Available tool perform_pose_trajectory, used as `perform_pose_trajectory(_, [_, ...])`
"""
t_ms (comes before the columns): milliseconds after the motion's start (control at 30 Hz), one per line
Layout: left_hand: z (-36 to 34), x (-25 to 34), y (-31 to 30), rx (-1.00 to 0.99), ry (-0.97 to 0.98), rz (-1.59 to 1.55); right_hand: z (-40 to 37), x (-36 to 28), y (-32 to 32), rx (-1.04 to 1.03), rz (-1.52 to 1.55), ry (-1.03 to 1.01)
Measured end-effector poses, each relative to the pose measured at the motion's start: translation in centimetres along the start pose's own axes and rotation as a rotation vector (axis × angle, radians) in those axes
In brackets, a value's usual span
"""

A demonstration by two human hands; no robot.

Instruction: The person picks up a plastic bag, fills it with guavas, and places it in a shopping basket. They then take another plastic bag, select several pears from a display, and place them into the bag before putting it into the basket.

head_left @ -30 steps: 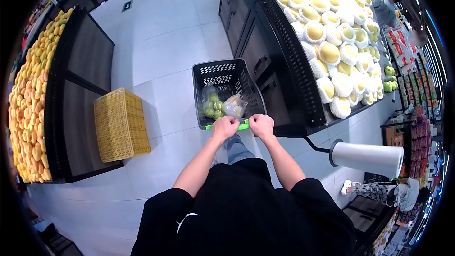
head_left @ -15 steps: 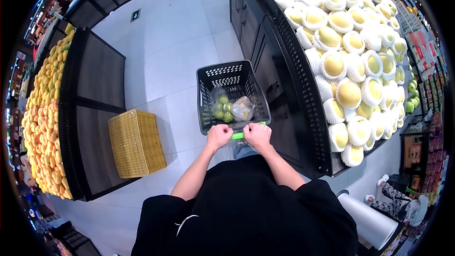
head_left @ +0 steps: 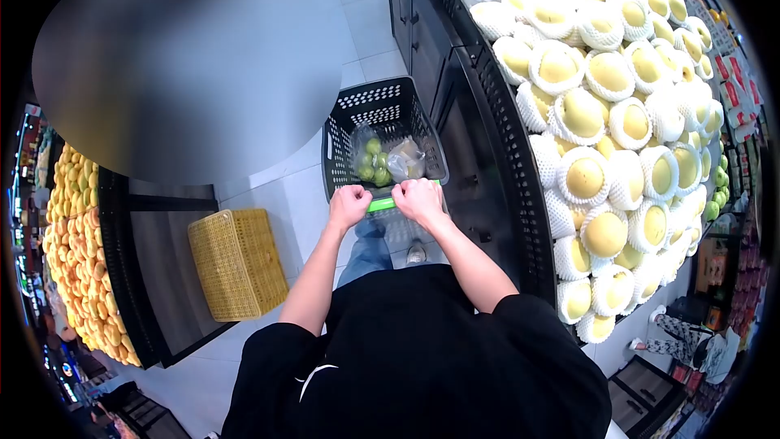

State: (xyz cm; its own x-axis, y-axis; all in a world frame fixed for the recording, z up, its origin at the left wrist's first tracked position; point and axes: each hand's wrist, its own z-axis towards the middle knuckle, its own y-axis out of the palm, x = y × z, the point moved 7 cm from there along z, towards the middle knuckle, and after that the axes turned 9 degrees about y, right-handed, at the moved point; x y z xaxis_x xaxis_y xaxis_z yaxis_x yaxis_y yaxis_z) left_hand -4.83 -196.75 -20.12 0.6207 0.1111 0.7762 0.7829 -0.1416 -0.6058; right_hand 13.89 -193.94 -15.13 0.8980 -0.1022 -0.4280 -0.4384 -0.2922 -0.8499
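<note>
My left hand (head_left: 349, 205) and right hand (head_left: 418, 197) grip the green handle (head_left: 380, 205), fingers curled shut; the basket (head_left: 375, 110) may clip the adjacent pomelo stand (head_left: 496, 154).

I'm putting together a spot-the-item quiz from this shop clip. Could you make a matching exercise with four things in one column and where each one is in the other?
Things
1. bag of green fruit
2. yellow wicker basket
3. net-wrapped pomelos
4. green handle

Places
A. beside the dark stand on the person's left
B. gripped by the left hand and the right hand
C. inside the black trolley basket
D. piled on the display on the person's right

Pairs: 1-C, 2-A, 3-D, 4-B
</note>
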Motion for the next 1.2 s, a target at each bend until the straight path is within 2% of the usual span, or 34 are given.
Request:
perform_pose_trajectory(233, [9.4, -1.5, -2.3, 0.005, -0.012, -0.016, 9.4, -2.6, -0.6, 0.055, -0.022, 0.065])
perform_pose_trajectory(467, [17.3, -1.9, -5.2, -0.063, -0.02, 0.009, 17.7, -5.1, -0.6, -0.01, -0.095, 0.093])
perform_pose_trajectory(700, [23.1, -3.2, -7.3, -0.029, 0.021, -0.033, 23.6, -7.7, -0.9, 0.024, -0.152, 0.114])
perform_pose_trajectory(867, [26.9, -4.1, -7.7, -0.084, -0.017, -0.05, 27.3, -8.7, -1.1, 0.018, -0.174, 0.109])
perform_pose_trajectory(1200, [33.8, -5.2, -9.2, -0.024, 0.009, -0.037, 34.4, -10.3, -1.6, 0.022, -0.155, 0.104])
